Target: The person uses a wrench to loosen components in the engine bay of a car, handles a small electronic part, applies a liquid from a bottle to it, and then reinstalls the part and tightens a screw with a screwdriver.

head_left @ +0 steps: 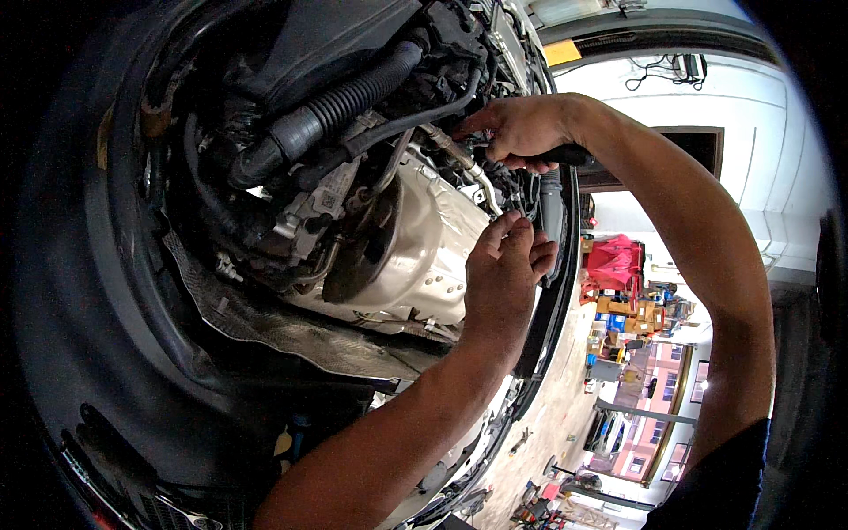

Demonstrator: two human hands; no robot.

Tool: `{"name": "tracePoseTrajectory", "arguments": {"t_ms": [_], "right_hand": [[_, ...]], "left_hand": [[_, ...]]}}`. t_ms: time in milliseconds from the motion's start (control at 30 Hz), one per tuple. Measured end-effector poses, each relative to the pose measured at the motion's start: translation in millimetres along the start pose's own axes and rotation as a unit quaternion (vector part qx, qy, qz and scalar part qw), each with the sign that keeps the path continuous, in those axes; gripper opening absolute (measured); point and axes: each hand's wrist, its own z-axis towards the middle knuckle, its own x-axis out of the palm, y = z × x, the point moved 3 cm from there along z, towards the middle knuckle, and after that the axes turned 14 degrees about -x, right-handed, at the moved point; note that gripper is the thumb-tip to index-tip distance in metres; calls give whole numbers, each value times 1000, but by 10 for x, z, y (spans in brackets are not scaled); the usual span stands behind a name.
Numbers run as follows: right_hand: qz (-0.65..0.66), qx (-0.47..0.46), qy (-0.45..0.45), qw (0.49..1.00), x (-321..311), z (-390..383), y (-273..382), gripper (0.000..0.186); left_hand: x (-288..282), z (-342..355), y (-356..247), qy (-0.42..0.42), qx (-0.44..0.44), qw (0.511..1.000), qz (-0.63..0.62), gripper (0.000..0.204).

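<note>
My right hand (530,131) reaches into the engine bay from the right, its fingers closed around a black-handled tool (570,156). The far end of that tool is hidden, so its exact kind cannot be told. Lower down, my left hand (508,261) has its fingers bent together by the lower end of a thin metal pipe (477,181). Whatever its fingertips pinch is too small to make out. Beside both hands lies a large silvery heat shield (424,238) over a rounded metal housing.
A ribbed black hose (353,102) and a thinner black hose (411,124) cross the engine. The black front edge (565,256) of the bay runs beside my hands. Beyond it are the workshop floor (539,415), a red cloth (616,263) and several boxes (632,314).
</note>
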Motion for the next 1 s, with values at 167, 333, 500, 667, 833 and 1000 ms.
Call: {"name": "tracePoseTrajectory", "arguments": {"t_ms": [167,333,500,667,833,1000], "right_hand": [[-60,4,-7,998,21,60,27,70],[-64,-4,-6,998,10,89,51,67],[-56,2,2,998,-24,112,-4,65],[-6,-1,2,1000,-51,140,-114,63],[-34,-9,3,999,-116,164,-221,59],[-48,-45,-1,998,-167,154,-102,53]], "left_hand": [[-29,16,25,-11,4,1000,14,29],[-47,36,31,-11,0,1000,18,28],[-15,25,26,-4,13,999,52,27],[13,66,-13,-15,142,966,217,29],[340,13,-187,-68,365,796,479,30],[559,170,-353,-67,568,541,616,33]]}}
